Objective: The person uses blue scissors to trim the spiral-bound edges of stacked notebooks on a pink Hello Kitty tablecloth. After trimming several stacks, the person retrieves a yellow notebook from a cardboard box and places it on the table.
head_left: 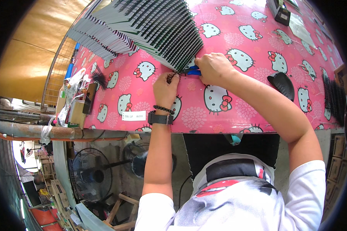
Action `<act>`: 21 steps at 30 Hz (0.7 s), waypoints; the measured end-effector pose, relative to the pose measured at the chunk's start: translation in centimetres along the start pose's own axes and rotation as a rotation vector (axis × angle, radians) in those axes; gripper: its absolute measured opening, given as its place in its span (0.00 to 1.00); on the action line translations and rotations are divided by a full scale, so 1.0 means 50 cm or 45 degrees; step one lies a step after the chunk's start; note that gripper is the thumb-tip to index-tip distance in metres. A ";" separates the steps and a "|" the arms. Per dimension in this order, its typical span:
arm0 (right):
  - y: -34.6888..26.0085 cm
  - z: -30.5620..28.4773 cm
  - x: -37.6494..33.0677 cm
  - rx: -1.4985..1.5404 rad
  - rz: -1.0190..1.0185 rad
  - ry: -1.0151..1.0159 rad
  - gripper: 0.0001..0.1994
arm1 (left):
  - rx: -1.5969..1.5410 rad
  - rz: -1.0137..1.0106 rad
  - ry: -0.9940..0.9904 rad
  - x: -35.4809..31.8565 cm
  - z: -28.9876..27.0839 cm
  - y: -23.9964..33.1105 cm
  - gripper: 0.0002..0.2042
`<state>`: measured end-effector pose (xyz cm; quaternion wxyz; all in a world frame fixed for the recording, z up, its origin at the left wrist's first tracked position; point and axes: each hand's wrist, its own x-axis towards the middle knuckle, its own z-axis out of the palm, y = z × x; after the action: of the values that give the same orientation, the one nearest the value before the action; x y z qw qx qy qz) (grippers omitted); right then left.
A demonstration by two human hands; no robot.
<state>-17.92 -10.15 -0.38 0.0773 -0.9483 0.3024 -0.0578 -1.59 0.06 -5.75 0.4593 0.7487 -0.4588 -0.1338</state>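
Left hand: my left hand (pixel 165 89) is raised from the near edge, wrist straight, fingers curled together and pinching a small dark piece (pixel 170 77) at the fingertips.
Left wrist: a black watch (pixel 160 118) and a dark bead bracelet (pixel 164 109) sit just below the hand.
Right hand: my right hand (pixel 214 68) comes in from the right, forearm slanting across the table, knuckles up, fingers closed around a blue-handled tool (pixel 192 71).
Tool: only the blue grips show, between the two hands; I cannot tell what kind of tool it is.
Small dark piece: just left of the tool, at the near corner of the stack, over the tablecloth.
Stack: a long fanned row of flat dark-edged cards (pixel 150 27) lies far and left of both hands, its near corner touching my right-hand fingers.
Tablecloth: pink, printed with white cartoon cats (pixel 216 115), covers the table.
Right side: a black curved comb-like piece (pixel 281 84) lies well apart from the hands.
Left edge: a clear plastic bag (pixel 71 86) and a blue pen (pixel 70 69).
Below the table: a standing fan (pixel 90 175).
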 end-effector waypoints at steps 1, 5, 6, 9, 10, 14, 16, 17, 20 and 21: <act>-0.001 -0.006 -0.002 -0.009 -0.004 -0.002 0.07 | 0.016 -0.020 -0.002 -0.001 -0.002 0.002 0.13; -0.013 -0.016 -0.012 -0.053 0.041 -0.096 0.07 | 0.028 -0.054 0.024 -0.004 -0.001 0.004 0.13; -0.011 -0.010 -0.012 -0.127 0.034 -0.002 0.08 | 0.024 -0.040 0.033 -0.004 -0.001 0.008 0.13; -0.008 0.010 -0.008 -0.267 0.036 0.151 0.12 | 0.118 0.024 0.047 -0.011 0.006 0.016 0.14; -0.012 0.011 -0.005 -0.260 0.052 0.116 0.13 | 0.142 0.040 0.059 -0.010 0.006 0.015 0.13; -0.009 0.012 0.005 -0.248 0.011 0.104 0.13 | 0.253 0.107 0.092 -0.008 0.014 0.021 0.13; -0.013 -0.008 0.009 -0.122 0.034 -0.088 0.13 | 0.336 0.163 0.099 -0.009 0.013 0.022 0.12; -0.014 -0.015 0.011 -0.060 0.042 -0.183 0.13 | 0.381 0.202 0.100 -0.007 0.015 0.020 0.12; -0.002 0.004 0.001 -0.015 0.016 -0.013 0.13 | 0.358 0.284 0.096 -0.022 -0.007 0.017 0.10; -0.018 -0.011 -0.011 0.025 0.055 0.018 0.13 | 0.337 0.280 0.118 -0.035 -0.031 0.007 0.10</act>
<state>-17.96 -9.15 0.29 0.0856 -0.9402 0.3229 -0.0659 -1.78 2.30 -4.98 0.3891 0.7533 -0.5300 0.0134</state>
